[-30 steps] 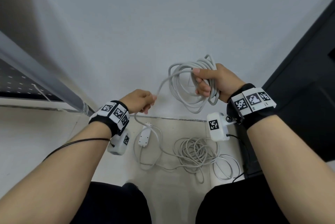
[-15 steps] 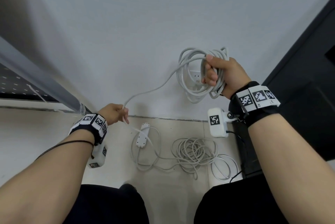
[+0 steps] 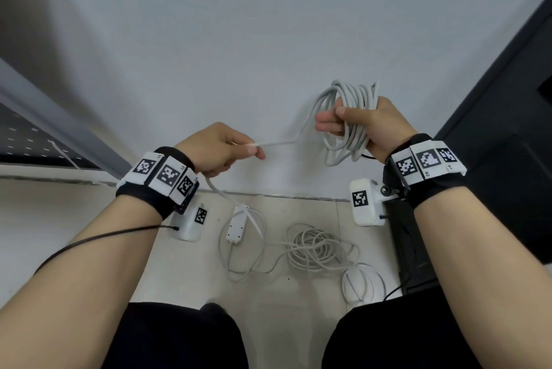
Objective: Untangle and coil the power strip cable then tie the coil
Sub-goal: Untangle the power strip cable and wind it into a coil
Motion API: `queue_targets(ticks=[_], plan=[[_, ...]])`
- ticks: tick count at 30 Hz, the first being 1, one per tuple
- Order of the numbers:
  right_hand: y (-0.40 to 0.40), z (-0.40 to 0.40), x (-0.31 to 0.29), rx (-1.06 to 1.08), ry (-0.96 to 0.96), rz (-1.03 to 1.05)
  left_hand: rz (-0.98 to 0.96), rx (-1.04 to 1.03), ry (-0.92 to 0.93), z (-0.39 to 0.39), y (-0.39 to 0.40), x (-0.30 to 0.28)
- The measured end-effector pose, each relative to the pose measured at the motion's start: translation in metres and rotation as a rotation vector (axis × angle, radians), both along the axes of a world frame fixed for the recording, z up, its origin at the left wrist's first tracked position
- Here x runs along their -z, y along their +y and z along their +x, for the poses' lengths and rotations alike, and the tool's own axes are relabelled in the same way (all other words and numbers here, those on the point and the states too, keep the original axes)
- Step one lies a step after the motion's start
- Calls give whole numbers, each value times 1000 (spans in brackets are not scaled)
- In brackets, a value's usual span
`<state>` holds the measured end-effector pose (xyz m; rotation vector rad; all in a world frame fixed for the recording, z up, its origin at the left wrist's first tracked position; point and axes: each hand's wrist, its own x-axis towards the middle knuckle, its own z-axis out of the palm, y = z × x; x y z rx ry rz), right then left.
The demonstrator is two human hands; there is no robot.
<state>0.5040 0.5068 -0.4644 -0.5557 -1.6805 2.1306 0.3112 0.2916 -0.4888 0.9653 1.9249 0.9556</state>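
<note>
cable point(image 3: 277, 144) pale grey — right hand point(image 3: 370, 126) grip curled round its coil point(image 3: 348, 120), left hand point(image 3: 216, 149) pinching the taut strand.

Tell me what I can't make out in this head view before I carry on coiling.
- Coil in the right hand: loop count unclear; fingers cover part of it.
- Cable in the left hand: the stretch inside the grip is hidden.
- Cable heap on the floor: strands overlap, so knots cannot be told.
- Power strip: too small to count sockets.
- Plug: not identifiable; the right forearm covers the heap's far edge.
</note>
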Motion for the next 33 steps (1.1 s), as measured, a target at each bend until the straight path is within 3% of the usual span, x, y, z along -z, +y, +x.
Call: queue_targets(ticks=[3,6,10,14,16,19,24,33], plan=[[-14,-7,3,-111,-48,42,-37,196,48,27,14,-20],[-29,-15,9,-225,-144,182,-8,247,56,45,28,-30],[-38,-17,9,-449,-149,146,102,101,181,44,34,-28],[-37,-19,17,-493,-255,417,156,-111,340,39,35,-15],[-35,-21,17,-517,-279,392,183,-146,357,41,36,-12],[-33,-21,13,-510,-263,276,257,-128,300,45,35,-8],[-26,-13,7,-430,-221,231,310,-76,-5,33,25,4],[-20,-5,-3,-302,-167,241,211,20,-18,13,16,41]])
